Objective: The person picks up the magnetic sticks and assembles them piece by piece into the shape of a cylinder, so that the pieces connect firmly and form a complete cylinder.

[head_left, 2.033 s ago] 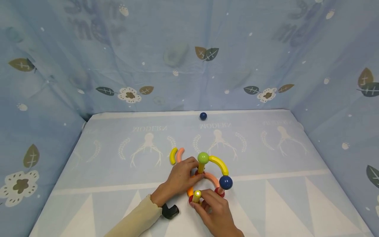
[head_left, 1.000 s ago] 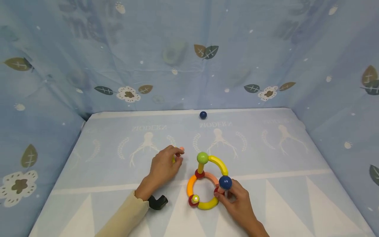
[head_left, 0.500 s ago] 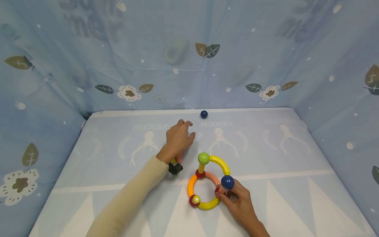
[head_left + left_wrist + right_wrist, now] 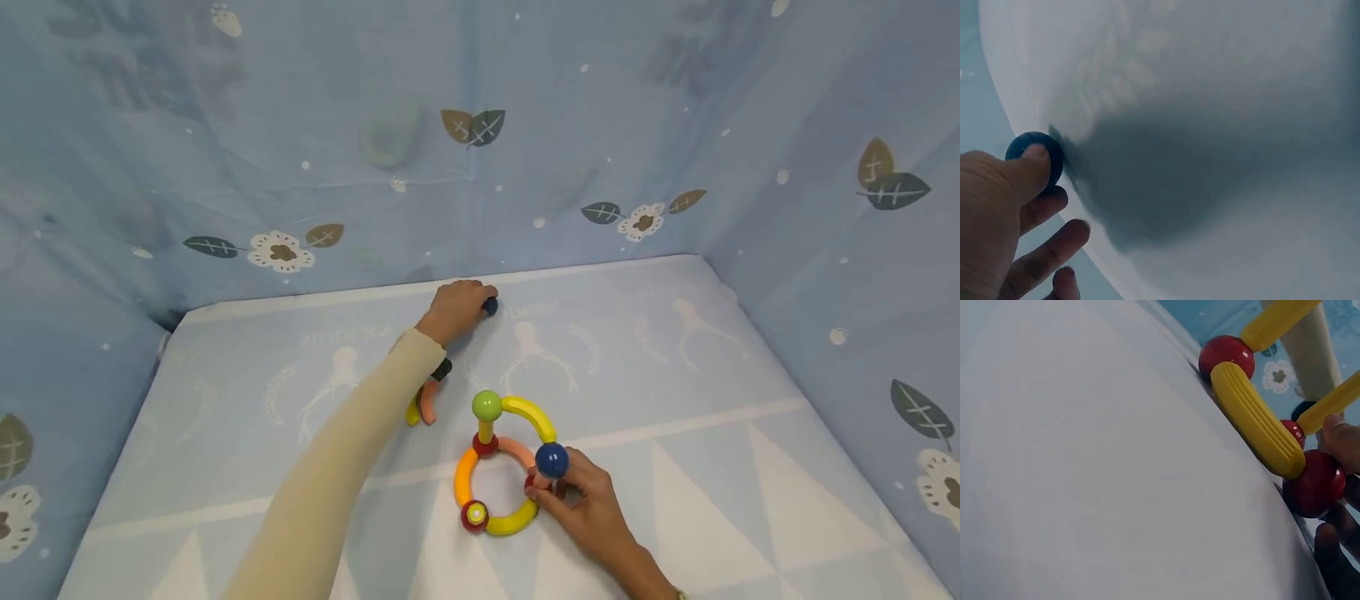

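Note:
At the far edge of the table my left hand (image 4: 456, 308) pinches a small dark blue ball (image 4: 490, 306); in the left wrist view the thumb lies across the ball (image 4: 1035, 159). Nearer stands a ring of curved rods joined by red balls, with an orange rod (image 4: 463, 477), a pink rod (image 4: 516, 450) and a yellow rod (image 4: 513, 522). A green ball (image 4: 487, 406) tops one upright, and a yellow arc (image 4: 531, 414) runs from it to a larger blue ball (image 4: 552, 461). Below that ball, my right hand (image 4: 592, 508) grips the ring's right-hand red joint (image 4: 1315, 484).
Two loose curved rods, yellow (image 4: 412, 412) and pink (image 4: 428, 402), lie partly hidden under the left forearm. A yellow upright (image 4: 476, 514) at the ring's front left has a bare top end. Patterned curtains (image 4: 337, 150) enclose the table at the back and sides.
My left hand has left the ring, passed over the loose rods and reached the far edge, taking hold of the small blue ball. My right hand has shifted from the front upright to the right joint.

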The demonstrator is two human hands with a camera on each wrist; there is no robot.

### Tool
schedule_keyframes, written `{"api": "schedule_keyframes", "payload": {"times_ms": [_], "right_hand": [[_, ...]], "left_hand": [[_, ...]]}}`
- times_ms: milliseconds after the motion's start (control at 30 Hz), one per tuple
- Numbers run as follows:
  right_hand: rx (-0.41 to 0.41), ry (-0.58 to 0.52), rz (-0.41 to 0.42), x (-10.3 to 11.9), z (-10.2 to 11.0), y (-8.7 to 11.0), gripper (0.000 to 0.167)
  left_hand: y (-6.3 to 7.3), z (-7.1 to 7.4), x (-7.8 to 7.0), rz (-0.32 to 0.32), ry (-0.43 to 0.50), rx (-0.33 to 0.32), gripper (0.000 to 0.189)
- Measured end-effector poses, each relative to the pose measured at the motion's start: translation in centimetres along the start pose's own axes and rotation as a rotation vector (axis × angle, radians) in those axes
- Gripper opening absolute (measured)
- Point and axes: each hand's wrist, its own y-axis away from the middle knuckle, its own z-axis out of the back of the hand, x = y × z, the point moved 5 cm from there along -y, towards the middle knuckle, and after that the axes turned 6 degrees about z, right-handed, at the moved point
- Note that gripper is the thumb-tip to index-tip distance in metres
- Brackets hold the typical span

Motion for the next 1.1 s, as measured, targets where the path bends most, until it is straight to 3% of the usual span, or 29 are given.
{"api": "schedule_keyframes", "payload": {"times_ms": [167, 333, 433, 600, 800, 967, 1100], "right_hand": [[-0.012, 0.005, 0.005, 0.1, 0.0, 0.0, 0.031], [-0.006, 0.015, -0.003, 0.1, 0.0, 0.1, 0.029], [-0.004, 0.014, -0.002, 0.2, 0.0, 0.0, 0.028], [-0.002, 0.023, -0.009, 0.3, 0.0, 0.0, 0.028], [-0.012, 0.024, -0.005, 0.3, 0.0, 0.0, 0.03], [-0.006, 0.03, 0.006, 0.3, -0.1, -0.1, 0.031], [0.001, 0.037, -0.007, 0.4, -0.3, 0.0, 0.03]], "left_hand": [[2.5, -0.4, 0.8, -0.075, 0.143, -0.054, 0.032], [6.1, -0.1, 1.3, -0.121, 0.24, -0.126, 0.03], [8.9, 1.2, 1.4, -0.141, 0.317, -0.172, 0.035], [14.7, 4.7, 1.0, -0.193, 0.481, -0.251, 0.04], [20.9, 8.0, -0.6, -0.278, 0.621, -0.26, 0.042], [24.3, 9.7, -2.2, -0.333, 0.715, -0.246, 0.042], [25.9, 10.4, -3.1, -0.38, 0.784, -0.251, 0.043]]}}
